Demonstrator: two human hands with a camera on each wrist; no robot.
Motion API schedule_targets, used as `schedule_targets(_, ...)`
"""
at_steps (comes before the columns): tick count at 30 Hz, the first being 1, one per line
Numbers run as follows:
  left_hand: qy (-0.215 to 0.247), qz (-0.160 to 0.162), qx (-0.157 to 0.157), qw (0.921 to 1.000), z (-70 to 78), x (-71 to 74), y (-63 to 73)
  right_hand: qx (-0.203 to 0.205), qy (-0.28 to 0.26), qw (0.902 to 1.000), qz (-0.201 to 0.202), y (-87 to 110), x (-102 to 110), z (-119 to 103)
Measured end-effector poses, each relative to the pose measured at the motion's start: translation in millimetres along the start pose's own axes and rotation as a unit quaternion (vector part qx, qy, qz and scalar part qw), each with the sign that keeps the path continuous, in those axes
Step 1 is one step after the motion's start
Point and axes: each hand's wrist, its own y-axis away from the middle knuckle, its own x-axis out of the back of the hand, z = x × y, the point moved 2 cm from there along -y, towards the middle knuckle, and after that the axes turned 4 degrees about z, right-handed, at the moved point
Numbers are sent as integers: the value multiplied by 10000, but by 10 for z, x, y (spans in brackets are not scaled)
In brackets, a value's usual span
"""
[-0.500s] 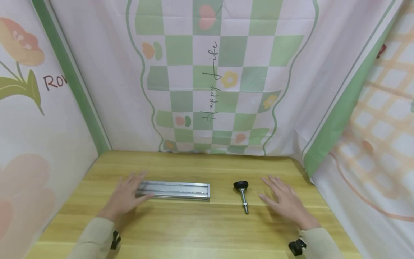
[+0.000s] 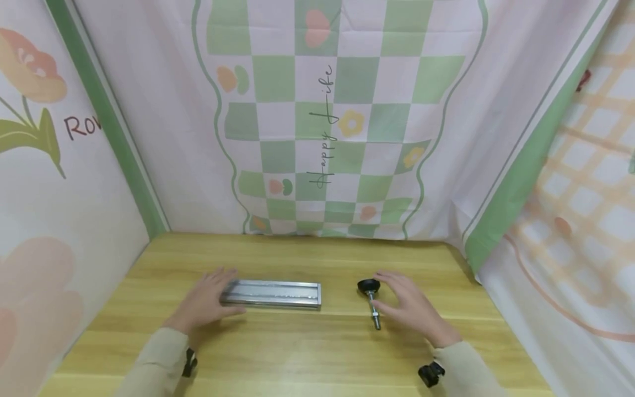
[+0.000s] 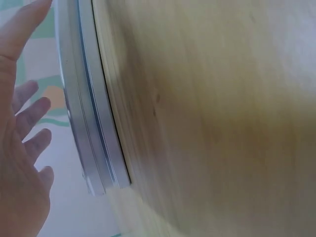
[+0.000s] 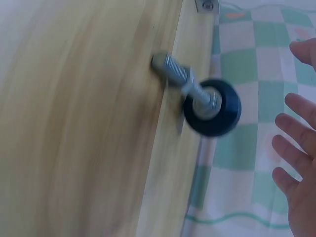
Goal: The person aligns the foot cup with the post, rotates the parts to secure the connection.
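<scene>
A silver aluminium profile (image 2: 278, 293) lies lengthwise on the wooden table. My left hand (image 2: 205, 298) is over its left end, fingers spread and thumb along the near side. In the left wrist view that hand (image 3: 19, 148) is beside the profile (image 3: 94, 108), with a gap between them. To the right lies a levelling foot (image 2: 369, 286) with a black round base and a threaded stud bearing a nut. My right hand (image 2: 409, 309) is just right of it, thumb and fingers apart. The right wrist view has the levelling foot (image 4: 212, 107) apart from the open fingers (image 4: 296, 123).
Bare wood of the table (image 2: 307, 353) stretches in front of the profile. A checked green and white curtain (image 2: 317, 138) hangs along the table's back edge, with more printed cloth (image 2: 585, 231) at the right and left sides. Black straps (image 2: 430, 375) are on both wrists.
The right hand has moved left to the levelling foot. My left hand has shifted slightly right over the profile's end. Both objects lie where they were.
</scene>
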Motion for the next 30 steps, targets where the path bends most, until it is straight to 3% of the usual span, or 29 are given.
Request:
schedule_targets(9,54,-70,-40,10000,40,-63,-68,252,-301,9987,-327,-192,-239,-237)
schedule_targets(17,161,-84,-75,9998,93,-81,-122,-133,-633,9935,-938,-323,-518,-348)
schedule_targets(25,279,-198,-12,9994,69,-158,-177,-512,-1118,9807,-1523,-388,-745,-387)
schedule_targets(30,309,-302,64,9990,56,-191,-191,-657,-1296,9753,-1666,-429,-853,-382)
